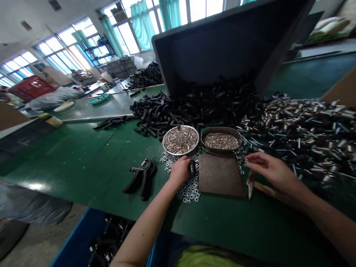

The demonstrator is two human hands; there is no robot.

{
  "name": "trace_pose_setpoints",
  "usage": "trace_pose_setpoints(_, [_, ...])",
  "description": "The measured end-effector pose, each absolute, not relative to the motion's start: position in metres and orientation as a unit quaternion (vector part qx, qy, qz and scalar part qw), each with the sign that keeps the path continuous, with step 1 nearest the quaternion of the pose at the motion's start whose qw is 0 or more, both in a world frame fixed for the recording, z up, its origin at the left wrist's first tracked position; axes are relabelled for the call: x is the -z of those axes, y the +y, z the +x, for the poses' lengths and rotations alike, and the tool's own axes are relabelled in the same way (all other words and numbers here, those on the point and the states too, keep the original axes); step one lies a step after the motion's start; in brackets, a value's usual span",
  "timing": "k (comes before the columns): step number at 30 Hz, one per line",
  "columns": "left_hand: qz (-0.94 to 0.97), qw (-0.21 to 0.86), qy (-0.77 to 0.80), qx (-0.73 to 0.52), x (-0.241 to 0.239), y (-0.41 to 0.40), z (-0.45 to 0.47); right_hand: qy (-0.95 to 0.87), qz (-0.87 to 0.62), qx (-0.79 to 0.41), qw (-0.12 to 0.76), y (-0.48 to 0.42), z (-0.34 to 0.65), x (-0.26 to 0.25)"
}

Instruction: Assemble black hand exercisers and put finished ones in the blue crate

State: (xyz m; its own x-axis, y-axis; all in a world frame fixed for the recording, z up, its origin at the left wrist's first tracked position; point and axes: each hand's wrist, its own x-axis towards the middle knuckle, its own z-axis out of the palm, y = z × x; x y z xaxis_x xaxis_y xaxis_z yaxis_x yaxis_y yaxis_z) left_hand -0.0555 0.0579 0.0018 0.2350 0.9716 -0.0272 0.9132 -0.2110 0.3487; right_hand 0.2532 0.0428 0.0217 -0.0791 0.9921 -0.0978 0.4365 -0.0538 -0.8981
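My left hand [180,172] is closed around a black plastic part [192,167], over loose metal nuts [190,191] strewn on the green table. Right of it lies a flat brown metal plate [221,174]. My right hand [268,168] hovers beyond the plate's right edge, thumb and fingertips pinched together; whatever small thing they hold is too small to name. Beneath that hand rests a hammer with a wooden handle [271,192]. A round dish [164,145] of small metal pins and an oval tin [204,147] of tiny metal pieces stand behind the plate.
A black hand grip exerciser [143,178] lies on the left. Black plastic parts [155,111] spill from a large tilted grey bin [217,44] at the back. Metal screws and sleeves [308,126] are heaped at right. A blue crate [79,237] sits below the table edge.
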Motion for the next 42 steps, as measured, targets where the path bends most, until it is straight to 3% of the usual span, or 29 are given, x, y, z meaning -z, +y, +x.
trace_pose_setpoints(12, [0.754,0.105,0.644,-0.078,0.000,0.056,-0.058,-0.612,-0.567,-0.451,0.318,-0.010,0.210,-0.018])
trace_pose_setpoints(18, [0.731,0.111,0.661,-0.129,-0.008,0.051,-0.059,-0.578,-0.526,-0.500,0.372,-0.013,0.201,-0.019])
trace_pose_setpoints(20, [0.710,0.167,0.654,-0.200,-0.016,0.041,-0.055,-0.552,-0.521,-0.522,0.389,-0.015,0.195,-0.023])
trace_pose_setpoints(23, [0.621,0.372,0.604,-0.334,-0.030,0.017,-0.042,-0.540,-0.497,-0.559,0.385,-0.018,0.184,-0.030])
trace_pose_setpoints(27, [0.528,0.556,0.522,-0.374,-0.040,-0.014,-0.020,-0.532,-0.442,-0.614,0.379,-0.019,0.171,-0.037])
trace_pose_setpoints(33, [0.531,0.587,0.491,-0.364,-0.040,-0.024,-0.014,-0.476,-0.434,-0.656,0.394,-0.017,0.165,-0.032])
trace_pose_setpoints(38, [0.587,0.510,0.498,-0.384,-0.030,-0.027,-0.011,-0.497,-0.474,-0.596,0.415,-0.017,0.166,-0.030])
trace_pose_setpoints(42, [0.418,0.644,0.517,-0.379,-0.016,-0.035,0.006,-0.569,-0.518,-0.495,0.403,-0.018,0.168,-0.037])
